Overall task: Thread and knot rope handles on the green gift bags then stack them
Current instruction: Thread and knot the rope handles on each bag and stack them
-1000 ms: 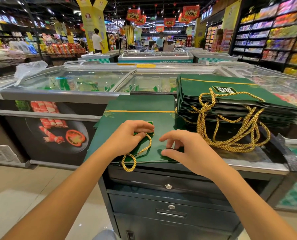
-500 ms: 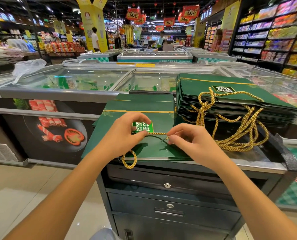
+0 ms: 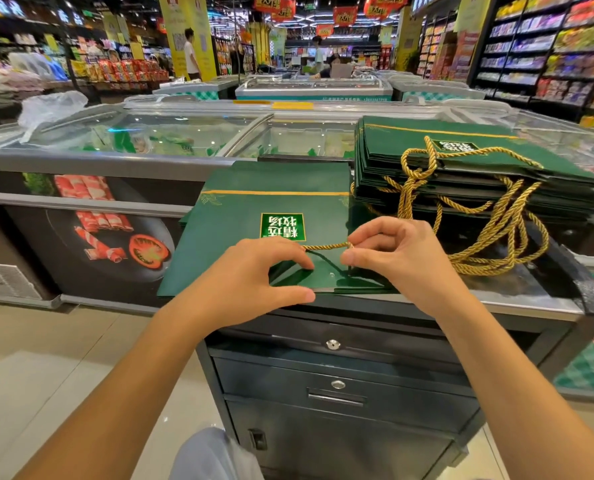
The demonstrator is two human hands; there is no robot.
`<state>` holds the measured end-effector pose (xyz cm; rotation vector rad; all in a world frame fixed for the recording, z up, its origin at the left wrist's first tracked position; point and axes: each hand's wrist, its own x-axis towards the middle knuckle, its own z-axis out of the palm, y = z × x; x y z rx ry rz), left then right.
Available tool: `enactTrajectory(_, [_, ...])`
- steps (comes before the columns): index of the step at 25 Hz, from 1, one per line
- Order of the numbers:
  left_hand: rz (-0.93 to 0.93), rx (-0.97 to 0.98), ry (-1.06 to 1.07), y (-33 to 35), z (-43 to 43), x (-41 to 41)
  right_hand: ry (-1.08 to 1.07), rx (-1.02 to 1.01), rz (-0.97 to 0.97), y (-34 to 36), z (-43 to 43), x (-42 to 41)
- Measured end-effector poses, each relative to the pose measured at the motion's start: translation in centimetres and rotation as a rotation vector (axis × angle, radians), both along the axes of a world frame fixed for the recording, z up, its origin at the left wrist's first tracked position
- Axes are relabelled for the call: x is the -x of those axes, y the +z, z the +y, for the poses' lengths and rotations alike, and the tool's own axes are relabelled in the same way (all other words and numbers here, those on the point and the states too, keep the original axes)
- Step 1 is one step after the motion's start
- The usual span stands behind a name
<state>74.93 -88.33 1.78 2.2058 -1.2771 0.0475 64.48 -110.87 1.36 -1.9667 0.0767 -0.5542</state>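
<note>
A flat green gift bag [image 3: 240, 220] lies on the dark metal cabinet top [image 3: 517, 289], its label facing away from me. A short stretch of gold rope [image 3: 326, 246] runs taut between my hands above the bag's near edge. My left hand [image 3: 254, 275] holds one end, with its thumb along the bag's edge. My right hand [image 3: 403, 258] pinches the other end between thumb and forefinger, near the punched holes. To the right sits a stack of green bags [image 3: 479, 174] with gold rope handles [image 3: 496, 237] spilling over its front.
Glass-topped freezer chests [image 3: 150, 133] stand just behind the cabinet. The cabinet's front has drawers [image 3: 337, 386] below my hands. Snack shelves [image 3: 548, 53] line the right side. Two people stand far back in the aisles. Tiled floor lies to the left.
The rope loop that hung over the bag's near edge is gone from view. The rope is now pulled short and taut between both hands, and my right hand has taken its end.
</note>
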Motion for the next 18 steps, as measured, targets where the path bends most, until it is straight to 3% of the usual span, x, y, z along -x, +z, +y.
enactTrajectory(8, [0.092,0.053,0.015,-0.7,0.2,-0.2,0.151,-0.102,-0.057,0.0,-0.5,0.2])
enactTrajectory(14, [-0.011,0.052,-0.006,-1.2,0.1,-0.1,0.171,0.031,-0.055,-0.1,-0.4,0.1])
enactTrajectory(18, [-0.049,0.034,0.000,-1.1,-0.1,0.0,0.164,-0.015,-0.056,-0.2,-0.1,-0.2])
